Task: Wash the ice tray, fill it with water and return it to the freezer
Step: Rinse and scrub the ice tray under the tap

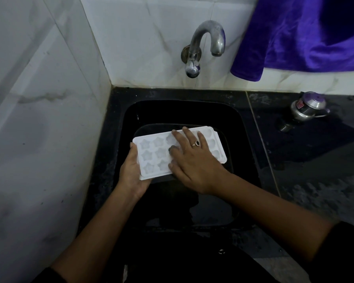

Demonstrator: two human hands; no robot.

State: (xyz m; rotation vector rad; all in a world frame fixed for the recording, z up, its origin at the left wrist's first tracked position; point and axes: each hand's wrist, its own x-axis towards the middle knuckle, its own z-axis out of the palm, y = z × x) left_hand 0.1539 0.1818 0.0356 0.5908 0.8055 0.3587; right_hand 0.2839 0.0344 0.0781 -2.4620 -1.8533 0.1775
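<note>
A white ice tray (151, 153) with star-shaped cells is held level over the black sink (242, 129). My left hand (131, 172) grips its near-left end, palm underneath and thumb on the rim. My right hand (192, 160) lies flat on top of the tray's middle with straight fingers spread toward the far edge. It presses a small grey scrub pad (173, 149) that shows between the thumb and forefinger. The hand hides the tray's middle cells. The steel tap (207, 36) on the tiled wall above the sink has no water running from it.
A purple cloth (305, 35) hangs at the upper right beside the tap. A small metal pot (307, 108) with a lid stands on the dark counter (315, 160) right of the sink. A tiled wall (39, 119) closes off the left side.
</note>
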